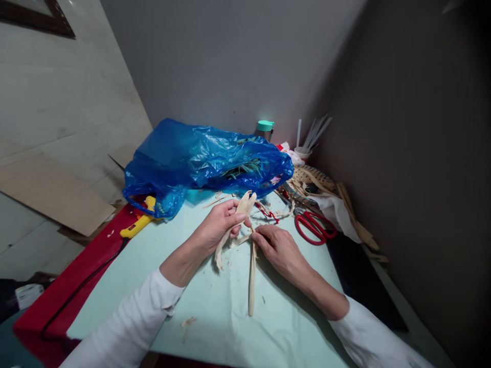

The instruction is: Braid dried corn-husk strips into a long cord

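My left hand (219, 223) is closed around a bundle of pale dried leaf strips (245, 203), whose top sticks up past my fingers and whose ends hang below my palm. My right hand (278, 249) pinches a long pale strip (252, 278) near its top; the strip runs down toward me over the light green sheet (215, 301). Both hands meet at the middle of the sheet. White sleeves cover both forearms.
A crumpled blue plastic bag (199, 161) with green strips inside lies behind the hands. Red scissors (314, 227) rest at the right, a yellow glue gun (138, 221) at the left. A woven piece (314, 179), a cup of sticks (303, 151) and a green-capped bottle (265, 128) stand near the wall.
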